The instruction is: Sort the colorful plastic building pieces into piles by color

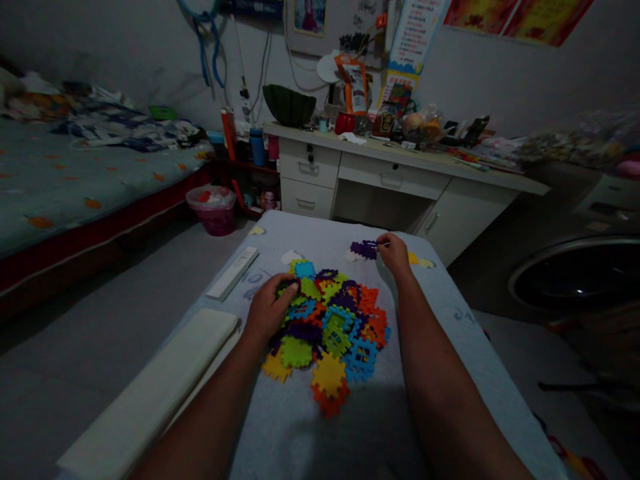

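A heap of toothed plastic building blocks [336,333] in yellow, green, blue, orange and purple lies on the light blue cloth-covered table [360,420]. Some blocks are square with window openings; others are solid with notched rims. My left hand [273,307] rests against the heap's left side, thumb and fingers apart around its edge. Its fingertips are partly hidden among dark pieces. Beyond the heap, my right hand [394,253] pinches a purple building block between thumb and fingers. It is held at the right end of a small group of purple blocks [364,250] lying on the cloth.
On the table's left side lie a narrow white box [233,273] and a long pale padded strip [155,387]. A cluttered white desk [310,163] stands beyond. A bed [100,180] and a pink bucket [215,217] are left; a front-loading washing machine [565,220] is right.
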The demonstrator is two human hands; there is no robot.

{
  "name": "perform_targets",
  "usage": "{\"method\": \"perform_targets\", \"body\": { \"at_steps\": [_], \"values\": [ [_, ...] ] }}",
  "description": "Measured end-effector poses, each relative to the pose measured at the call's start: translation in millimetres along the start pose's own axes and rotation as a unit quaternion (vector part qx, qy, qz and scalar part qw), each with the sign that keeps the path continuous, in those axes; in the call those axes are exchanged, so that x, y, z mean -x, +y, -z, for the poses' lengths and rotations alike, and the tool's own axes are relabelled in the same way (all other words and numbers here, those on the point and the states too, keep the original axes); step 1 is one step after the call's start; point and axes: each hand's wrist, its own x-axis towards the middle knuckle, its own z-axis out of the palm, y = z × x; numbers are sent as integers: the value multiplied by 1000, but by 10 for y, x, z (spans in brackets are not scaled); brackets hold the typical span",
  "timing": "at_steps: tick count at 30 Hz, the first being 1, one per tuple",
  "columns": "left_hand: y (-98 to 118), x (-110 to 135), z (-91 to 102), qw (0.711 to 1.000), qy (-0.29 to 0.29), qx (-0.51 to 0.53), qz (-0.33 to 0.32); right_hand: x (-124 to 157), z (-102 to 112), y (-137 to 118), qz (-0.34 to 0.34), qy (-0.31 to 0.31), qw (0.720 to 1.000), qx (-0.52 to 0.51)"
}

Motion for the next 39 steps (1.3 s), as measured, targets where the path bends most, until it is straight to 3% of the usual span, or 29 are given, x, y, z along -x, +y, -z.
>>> {"method": "perform_targets", "body": {
  "at_steps": [8,14,17,20,23,28,39],
  "values": [
    [26,5,9,1000,0,-5,-3,124,-253,-76,75,-60,991,92],
    [27,0,4,1000,3,-2,1,104,-184,-190,84,-112,985,100],
    [24,-2,4,1000,6,2,-2,109,-153,-358,101,-192,976,33],
    [7,0,1,1000,11,18,-9,158,-178,-556,118,-319,940,-26],
    [-16,5,-3,999,20,49,-12,230,-239,-690,110,-391,914,-17],
    [-28,0,-5,998,29,59,-13,320,-348,-750,88,-399,912,41],
    [-57,-26,-33,999,28,37,-20,332,-450,-767,111,-381,918,-4]
  ]
}}
